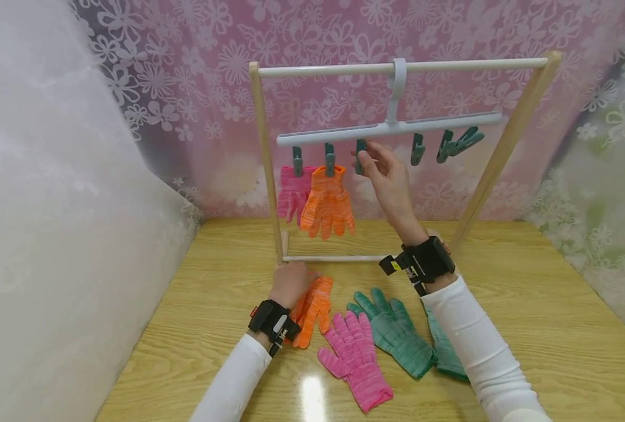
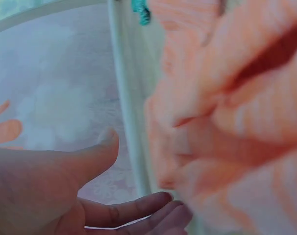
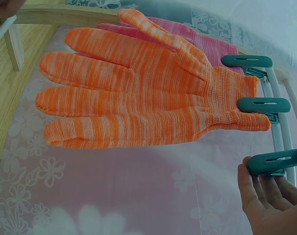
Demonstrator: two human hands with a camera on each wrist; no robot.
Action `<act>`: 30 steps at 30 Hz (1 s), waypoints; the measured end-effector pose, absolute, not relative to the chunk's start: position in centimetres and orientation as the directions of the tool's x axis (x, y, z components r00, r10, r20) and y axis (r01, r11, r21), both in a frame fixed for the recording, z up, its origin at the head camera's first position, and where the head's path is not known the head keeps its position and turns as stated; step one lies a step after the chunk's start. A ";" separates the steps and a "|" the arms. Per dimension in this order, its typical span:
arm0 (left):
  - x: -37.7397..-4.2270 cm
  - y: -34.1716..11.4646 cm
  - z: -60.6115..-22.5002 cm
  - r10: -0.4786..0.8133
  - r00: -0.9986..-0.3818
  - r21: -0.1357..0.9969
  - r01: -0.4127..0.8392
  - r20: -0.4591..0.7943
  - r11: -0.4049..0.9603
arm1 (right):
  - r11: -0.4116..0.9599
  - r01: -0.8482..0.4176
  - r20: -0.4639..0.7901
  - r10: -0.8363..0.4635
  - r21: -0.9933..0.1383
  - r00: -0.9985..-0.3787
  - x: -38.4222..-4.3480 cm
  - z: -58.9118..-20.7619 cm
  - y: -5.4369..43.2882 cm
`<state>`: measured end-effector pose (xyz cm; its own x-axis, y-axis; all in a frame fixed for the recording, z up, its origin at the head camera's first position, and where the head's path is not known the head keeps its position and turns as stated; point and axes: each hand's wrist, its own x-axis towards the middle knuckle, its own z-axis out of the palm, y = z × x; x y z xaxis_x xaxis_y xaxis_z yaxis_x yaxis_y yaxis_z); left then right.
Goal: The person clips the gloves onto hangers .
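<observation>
My right hand (image 1: pixel 388 176) is raised to the white hanger (image 1: pixel 338 134) and pinches a green clip (image 1: pixel 361 157), thumb on one side and fingers on the other. Beside that clip an orange glove (image 3: pixel 138 93) and a pink glove (image 1: pixel 293 190) hang fingers down from two more clips. Low at the left, my left hand (image 1: pixel 291 284) is over a second orange glove (image 1: pixel 314 308). In the left wrist view its thumb stands apart from the fingers (image 2: pixel 124 213), whose tips are right at the blurred orange glove (image 2: pixel 227 122).
A pink glove (image 1: pixel 354 357) and a green glove (image 1: pixel 396 331) lie on the wooden table (image 1: pixel 544 328); another green glove (image 1: pixel 446 346) is partly behind my right forearm. The hanger hooks over a wooden rack (image 1: pixel 483 164). Further green clips (image 1: pixel 417 149) hang at its right.
</observation>
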<state>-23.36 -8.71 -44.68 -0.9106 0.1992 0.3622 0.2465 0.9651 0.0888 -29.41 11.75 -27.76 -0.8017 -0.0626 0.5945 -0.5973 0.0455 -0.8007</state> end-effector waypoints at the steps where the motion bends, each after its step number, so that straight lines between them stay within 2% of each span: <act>1: -23.4 -8.6 -44.7 0.187 -0.919 0.073 0.225 0.347 0.972 | 0.046 -0.598 0.595 -0.064 -0.800 -0.801 -29.4 -27.8 11.7; 6: -23.7 -8.0 -44.8 0.125 -0.950 0.044 0.143 0.285 0.989 | 0.063 -0.598 0.594 -0.068 -0.799 -0.802 -29.4 -27.7 11.8; 12: -24.9 -7.6 -45.5 0.127 -0.966 0.054 0.142 0.226 0.988 | 0.085 -0.586 0.583 -0.060 -0.806 -0.810 -29.3 -27.6 11.9; 16: -25.5 -7.8 -45.8 0.161 -0.973 0.123 0.182 0.166 0.975 | 0.072 -0.589 0.586 -0.065 -0.805 -0.808 -29.4 -27.7 11.9; 23: -26.0 -8.3 -45.9 0.265 -0.958 0.359 0.288 0.112 0.888 | 0.072 -0.597 0.593 -0.069 -0.799 -0.802 -29.4 -27.5 12.1; 26: -26.2 -8.2 -46.1 0.288 -0.945 0.402 0.325 0.153 0.856 | 0.082 -0.602 0.596 -0.082 -0.794 -0.799 -29.3 -27.4 12.2; 30: -26.5 -8.0 -46.1 0.286 -0.930 0.400 0.359 0.230 0.843 | 0.119 -0.594 0.586 -0.100 -0.795 -0.804 -29.2 -27.1 12.3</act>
<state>-26.45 -7.99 -46.09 -0.9301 0.2863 0.2299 0.3586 0.8432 0.4005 -29.15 12.34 -27.10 -0.8042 -0.0996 0.5859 -0.5943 0.1190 -0.7954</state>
